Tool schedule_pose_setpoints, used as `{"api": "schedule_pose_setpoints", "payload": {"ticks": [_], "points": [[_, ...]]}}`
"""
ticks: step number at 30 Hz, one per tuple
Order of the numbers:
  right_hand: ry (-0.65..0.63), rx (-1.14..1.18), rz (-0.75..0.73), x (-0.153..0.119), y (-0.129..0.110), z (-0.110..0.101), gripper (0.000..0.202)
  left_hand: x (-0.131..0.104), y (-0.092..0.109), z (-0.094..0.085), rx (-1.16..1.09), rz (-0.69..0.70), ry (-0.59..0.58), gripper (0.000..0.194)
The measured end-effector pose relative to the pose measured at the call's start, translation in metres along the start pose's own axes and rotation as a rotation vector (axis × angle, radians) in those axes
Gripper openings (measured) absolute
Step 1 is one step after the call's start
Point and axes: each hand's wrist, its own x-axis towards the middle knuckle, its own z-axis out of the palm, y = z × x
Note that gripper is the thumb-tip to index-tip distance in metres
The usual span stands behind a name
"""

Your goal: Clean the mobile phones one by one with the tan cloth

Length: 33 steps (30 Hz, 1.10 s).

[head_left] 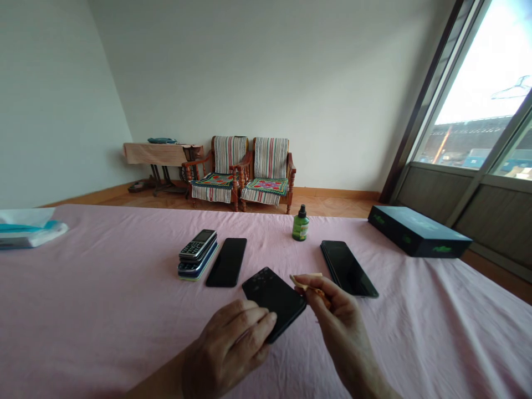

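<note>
My left hand [239, 338] is closed on the near left edge of a dark smartphone [278, 302], which is held tilted above the pink cloth. Pale spots or droplets show near the phone's far left corner. Between the thumb and fingers of my right hand [336, 310] is a small folded cloth [310, 285], cream with some orange. It meets the phone's right corner. A second black smartphone [226, 262] lies flat just beyond my left hand. Past my right hand lies another dark phone [349, 269], seemingly with one more beneath it.
A stack of phones topped by a keypad phone [198, 244] stands at the left. A green spray bottle [301, 223] stands upright farther back. A black box [418, 230] lies at the right, a tissue pack [31, 228] at the far left. Two wooden chairs [266, 172] stand beyond the pink-covered surface [124, 310].
</note>
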Motion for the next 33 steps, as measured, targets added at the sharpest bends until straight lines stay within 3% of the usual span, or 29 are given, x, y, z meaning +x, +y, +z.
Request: {"api": "schedule_pose_setpoints", "payload": {"ticks": [3, 6, 9, 12, 18, 23, 27, 30, 33], "points": [[0.001, -0.038, -0.107, -0.002, 0.002, 0.001, 0.020, 0.004, -0.004, -0.003, -0.031, -0.071, 0.047, 0.028], [0.009, -0.128, -0.332, -0.004, 0.003, 0.001, 0.018, 0.014, -0.008, -0.005, -0.038, -0.133, 0.139, 0.030], [-0.050, -0.286, -0.593, -0.008, 0.002, -0.002, 0.034, 0.025, -0.010, -0.004, -0.072, -0.191, 0.204, 0.022], [-0.061, -0.440, -0.740, -0.011, 0.002, -0.005, 0.049, 0.029, -0.008, -0.002, -0.093, -0.244, 0.232, 0.013], [-0.046, -0.705, -0.800, -0.011, 0.018, -0.008, 0.055, 0.028, -0.004, 0.000, -0.134, -0.264, 0.252, 0.014], [-0.123, -0.731, -0.890, -0.026, 0.024, 0.007, 0.059, 0.027, -0.003, 0.002, -0.168, -0.274, 0.239, 0.015], [-0.192, -0.728, -0.862, -0.034, 0.021, 0.019, 0.058, 0.023, -0.004, 0.004, -0.192, -0.301, 0.214, 0.014], [-0.215, -0.740, -0.869, -0.027, 0.020, 0.013, 0.060, 0.023, -0.006, 0.004, -0.152, -0.301, 0.230, 0.012], [-0.128, -0.735, -0.898, -0.015, 0.021, -0.001, 0.060, 0.024, -0.010, 0.003, -0.107, -0.296, 0.259, 0.011]]}}
